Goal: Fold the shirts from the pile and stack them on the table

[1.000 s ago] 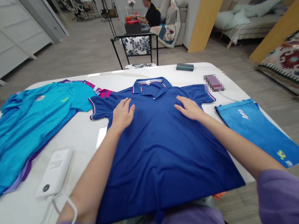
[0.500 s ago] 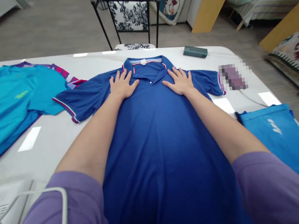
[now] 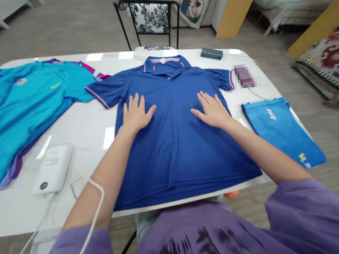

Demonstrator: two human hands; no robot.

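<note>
A dark blue polo shirt (image 3: pixel 176 142) lies spread face up on the white table (image 3: pixel 85 121), its collar at the far side and its hem along the near edge. My left hand (image 3: pixel 136 113) rests flat on the left chest of the shirt, fingers apart. On the other side of the chest, my right hand (image 3: pixel 212 109) lies with fingers spread and thumb pointing inward. Neither hand grips any cloth. Slight creases run down the shirt's lower middle.
Turquoise shirts (image 3: pixel 30 98) lie piled on the left. A white power bank (image 3: pixel 54 168) with a cable sits near the left front. To the right are a folded blue garment (image 3: pixel 281 129), a pixelated phone-like object (image 3: pixel 244 75) and a dark green case (image 3: pixel 211 53). A chair (image 3: pixel 150 20) stands beyond.
Both hands have slid from beside the collar down to the chest of the polo shirt, toward me. My view has drawn back, so the hem and table's front edge now show.
</note>
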